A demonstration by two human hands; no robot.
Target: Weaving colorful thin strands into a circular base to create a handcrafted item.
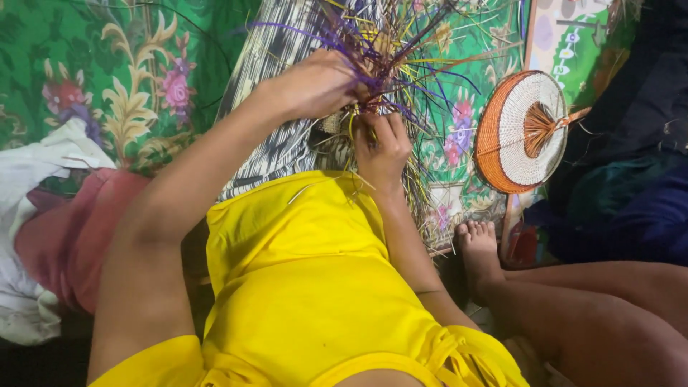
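Observation:
A loose bundle of thin weaving strips (390, 50), purple, yellow and straw-coloured, fans out above my lap. My left hand (315, 84) grips the bundle from the left, fingers closed around the strips near their gathered base. My right hand (382, 147) sits just below it, thumb and fingers pinching the lower ends of the strips. Both hands touch the same bundle over a black-and-white patterned cloth (276, 54). My yellow garment (308, 279) fills the lower middle of the view.
A round woven fan (510, 132) with an orange rim lies to the right on a green floral mat (107, 64). My bare foot (479, 247) and leg rest at lower right. White and pink cloths (39, 215) are piled at left; dark fabric lies at far right.

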